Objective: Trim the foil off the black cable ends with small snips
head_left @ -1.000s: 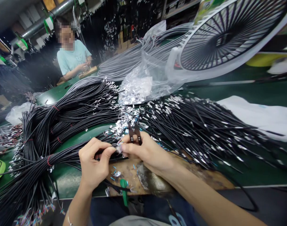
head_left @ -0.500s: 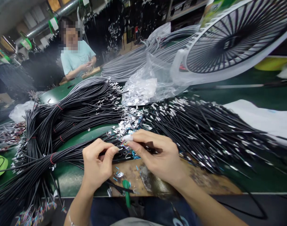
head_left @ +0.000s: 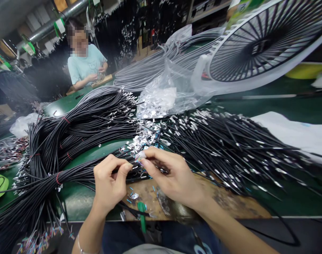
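Observation:
My left hand is closed in a pinch on a black cable near its stripped end. Thin coloured wires fan out of that end, just beyond my left thumb. My right hand is closed too, its thumb and index fingertip pinching these wires. A white wrap covers that index fingertip. Under and left of my left hand runs a bundle of black cables, tied with a red band. Scraps of silver foil lie just beyond my fingers.
Loose black cables spread to the right. Tied black coils lie left. A clear plastic bag and a white fan stand beyond. A stained wooden board lies at the table's front edge. A co-worker sits across.
My right hand has shifted slightly left, closer to my left hand, still pinching the wires. My left hand has barely moved. The co-worker's hands have moved apart.

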A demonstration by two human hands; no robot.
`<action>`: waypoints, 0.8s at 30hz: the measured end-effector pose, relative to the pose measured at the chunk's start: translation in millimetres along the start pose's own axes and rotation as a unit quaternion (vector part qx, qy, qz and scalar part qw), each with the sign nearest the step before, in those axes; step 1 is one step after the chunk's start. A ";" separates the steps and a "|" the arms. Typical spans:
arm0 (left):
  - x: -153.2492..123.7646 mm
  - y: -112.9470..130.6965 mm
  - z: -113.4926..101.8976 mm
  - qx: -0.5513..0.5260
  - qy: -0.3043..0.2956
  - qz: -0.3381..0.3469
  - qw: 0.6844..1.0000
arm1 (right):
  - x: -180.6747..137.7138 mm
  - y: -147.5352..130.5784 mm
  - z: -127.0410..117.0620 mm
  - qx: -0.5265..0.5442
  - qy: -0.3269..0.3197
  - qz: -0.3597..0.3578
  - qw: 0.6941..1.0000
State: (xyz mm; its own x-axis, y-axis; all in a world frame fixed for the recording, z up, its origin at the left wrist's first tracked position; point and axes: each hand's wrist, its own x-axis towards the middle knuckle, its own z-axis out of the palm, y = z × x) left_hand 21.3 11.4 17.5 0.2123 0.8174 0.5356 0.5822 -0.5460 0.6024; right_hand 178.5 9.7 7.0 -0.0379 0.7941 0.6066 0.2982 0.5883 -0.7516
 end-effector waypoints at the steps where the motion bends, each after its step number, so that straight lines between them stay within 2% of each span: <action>1: 0.1 0.1 0.2 -0.001 0.001 0.001 1.000 | -0.3 0.2 0.6 0.002 -0.001 0.003 1.000; 4: 0.4 0.1 0.3 -0.002 0.004 0.003 1.000 | -0.9 -0.2 2.0 0.011 0.019 0.016 1.000; 8: 0.3 -0.4 0.2 -0.002 -0.001 0.004 1.000 | -1.3 -2.9 1.5 0.073 0.077 0.076 0.992; 11: 0.4 -0.3 0.0 -0.006 -0.009 0.001 1.000 | -1.5 -4.5 0.9 0.116 0.078 0.101 0.985; 20: 0.5 -0.4 -0.5 -0.010 -0.011 0.006 1.000 | -0.4 -6.1 2.8 0.073 0.122 0.027 0.989; 24: 0.6 -0.2 -0.5 -0.009 -0.012 0.001 1.000 | -0.5 -5.5 4.4 0.051 0.129 0.027 0.990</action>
State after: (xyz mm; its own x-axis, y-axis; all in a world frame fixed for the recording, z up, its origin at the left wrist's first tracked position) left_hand 20.9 11.9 18.0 0.2331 0.8201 0.5227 0.5672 -0.5512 0.6119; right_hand 172.7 6.8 9.6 0.2250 0.7675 0.6003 0.1949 0.5682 -0.7995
